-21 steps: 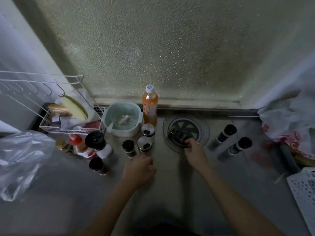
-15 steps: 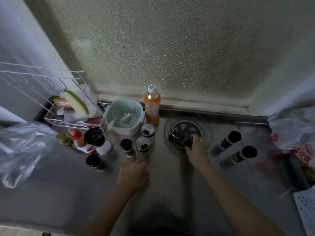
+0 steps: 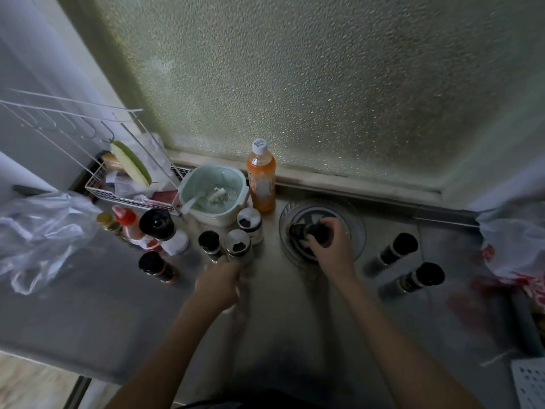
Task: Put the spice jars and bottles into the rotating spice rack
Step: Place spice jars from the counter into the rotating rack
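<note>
The round clear rotating spice rack (image 3: 358, 231) sits on the steel counter below the frosted window. My right hand (image 3: 331, 246) is over its near side, shut on a dark spice jar (image 3: 303, 230) lying tilted inside the rack. My left hand (image 3: 219, 283) rests on the counter just in front of a silver-lidded jar (image 3: 237, 246), fingers curled and blurred. More jars stand left of the rack: a second silver-lidded jar (image 3: 250, 221), a black-capped jar (image 3: 210, 242), another black-capped jar (image 3: 156, 265). Two black-capped jars (image 3: 396, 249) (image 3: 420, 277) stand to the rack's right. An orange bottle (image 3: 261, 178) stands behind.
A mint colander bowl (image 3: 215, 193) and a white wire basket (image 3: 100, 187) stand at the back left, with a red-capped bottle (image 3: 126, 221) and a big black-lidded jar (image 3: 160, 225) nearby. Plastic bags (image 3: 38, 234) (image 3: 513, 240) lie at both sides. A perforated white tray (image 3: 530, 382) sits at the lower right.
My right hand has moved further over the rack and now grips the dark jar. My left hand drew slightly closer to the silver-lidded jar. The view shifted down a little.
</note>
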Demonstrator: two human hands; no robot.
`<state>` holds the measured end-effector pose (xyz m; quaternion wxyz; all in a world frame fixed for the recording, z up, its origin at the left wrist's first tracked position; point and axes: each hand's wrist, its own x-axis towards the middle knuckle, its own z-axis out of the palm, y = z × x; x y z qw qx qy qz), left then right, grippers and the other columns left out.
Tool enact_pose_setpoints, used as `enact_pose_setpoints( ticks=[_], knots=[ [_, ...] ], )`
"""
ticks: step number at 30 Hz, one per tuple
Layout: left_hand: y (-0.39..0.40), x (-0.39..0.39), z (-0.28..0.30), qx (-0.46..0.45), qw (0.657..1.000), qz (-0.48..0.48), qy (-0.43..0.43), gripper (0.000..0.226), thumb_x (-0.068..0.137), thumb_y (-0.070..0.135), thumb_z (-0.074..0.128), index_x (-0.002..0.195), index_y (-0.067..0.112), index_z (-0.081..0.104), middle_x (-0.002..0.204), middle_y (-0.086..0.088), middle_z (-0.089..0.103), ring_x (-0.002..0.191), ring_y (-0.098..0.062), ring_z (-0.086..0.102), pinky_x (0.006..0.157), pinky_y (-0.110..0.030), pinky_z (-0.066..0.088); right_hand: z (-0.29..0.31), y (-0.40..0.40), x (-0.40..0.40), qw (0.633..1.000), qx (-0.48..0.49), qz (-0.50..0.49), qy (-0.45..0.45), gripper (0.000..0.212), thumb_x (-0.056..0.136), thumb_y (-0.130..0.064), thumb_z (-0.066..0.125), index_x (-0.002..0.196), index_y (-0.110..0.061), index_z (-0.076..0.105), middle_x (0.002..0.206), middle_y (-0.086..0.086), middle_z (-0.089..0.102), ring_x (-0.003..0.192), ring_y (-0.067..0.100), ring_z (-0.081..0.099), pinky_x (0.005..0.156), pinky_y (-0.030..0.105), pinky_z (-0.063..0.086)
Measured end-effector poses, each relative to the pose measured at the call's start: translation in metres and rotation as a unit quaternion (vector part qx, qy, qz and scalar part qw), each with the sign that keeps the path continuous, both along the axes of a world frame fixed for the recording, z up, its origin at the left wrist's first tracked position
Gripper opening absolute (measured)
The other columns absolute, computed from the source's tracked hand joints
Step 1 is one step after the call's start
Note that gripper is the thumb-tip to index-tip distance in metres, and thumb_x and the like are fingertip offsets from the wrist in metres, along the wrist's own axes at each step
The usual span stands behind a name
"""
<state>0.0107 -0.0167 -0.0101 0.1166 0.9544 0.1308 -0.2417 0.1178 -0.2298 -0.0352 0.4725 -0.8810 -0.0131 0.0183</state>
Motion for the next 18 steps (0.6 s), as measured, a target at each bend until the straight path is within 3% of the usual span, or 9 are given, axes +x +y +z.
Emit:
enact_pose_setpoints(
  ticks=[2,5,8,13,16,18],
  knots=[
    [-0.002,0.007,-0.003,-0.036,0.999,0.017,-0.027,0.032,0.069,0.015,0.066,0.099,0.018,0.055,0.114,-0.004,0.05,0.107,-0.031,0.054,0.084,-0.042,0.05,0.008,0.0,0.003,0.999,0.02,0.001,-0.037,0.042,0.077,-0.02,0.073,0.112,-0.016,0.052,0.11,0.006,0.061,0.102,0.021,0.058,0.087,0.036,0.051],
    [-0.006,0.013,-0.007,-0.076,0.995,0.03,-0.051,0.038,0.061,0.02,0.073,0.096,0.016,0.058,0.112,-0.007,0.053,0.104,-0.032,0.054,0.084,-0.043,0.051,0.012,0.0,0.008,0.996,-0.027,0.058,-0.063,0.044,0.076,-0.017,0.072,0.116,-0.015,0.052,0.114,0.007,0.062,0.104,0.024,0.057,0.091,0.037,0.049],
    [-0.011,0.013,-0.007,-0.076,0.995,0.025,-0.067,0.04,0.059,0.024,0.077,0.093,0.014,0.059,0.111,-0.009,0.055,0.1,-0.033,0.055,0.081,-0.04,0.05,0.01,0.002,0.009,0.991,-0.072,0.102,-0.043,0.049,0.077,-0.017,0.071,0.122,-0.018,0.05,0.121,0.009,0.061,0.11,0.029,0.054,0.094,0.042,0.047],
    [-0.016,0.008,-0.006,-0.074,0.993,0.028,-0.089,0.04,0.068,0.023,0.074,0.103,0.013,0.06,0.115,-0.009,0.053,0.107,-0.033,0.05,0.085,-0.041,0.048,0.008,0.0,0.005,0.997,-0.038,0.062,-0.008,0.063,0.076,-0.014,0.072,0.131,-0.019,0.042,0.128,0.011,0.055,0.12,0.028,0.05,0.103,0.043,0.042],
    [-0.02,0.008,-0.007,-0.084,0.989,0.048,-0.108,0.036,0.074,0.033,0.07,0.102,0.013,0.059,0.113,-0.009,0.055,0.106,-0.031,0.053,0.086,-0.041,0.048,0.008,-0.007,0.004,0.996,-0.013,0.086,0.031,0.072,0.073,-0.024,0.076,0.134,-0.027,0.037,0.129,0.008,0.052,0.12,0.025,0.05,0.102,0.046,0.044],
    [-0.023,0.009,-0.006,-0.103,0.985,0.075,-0.119,0.033,0.079,0.04,0.065,0.096,0.013,0.057,0.109,-0.007,0.058,0.104,-0.029,0.055,0.085,-0.042,0.049,0.014,-0.017,0.001,0.998,-0.018,0.063,-0.018,0.063,0.074,-0.039,0.069,0.13,-0.028,0.041,0.122,0.006,0.058,0.113,0.024,0.056,0.096,0.047,0.048]
  ],
)
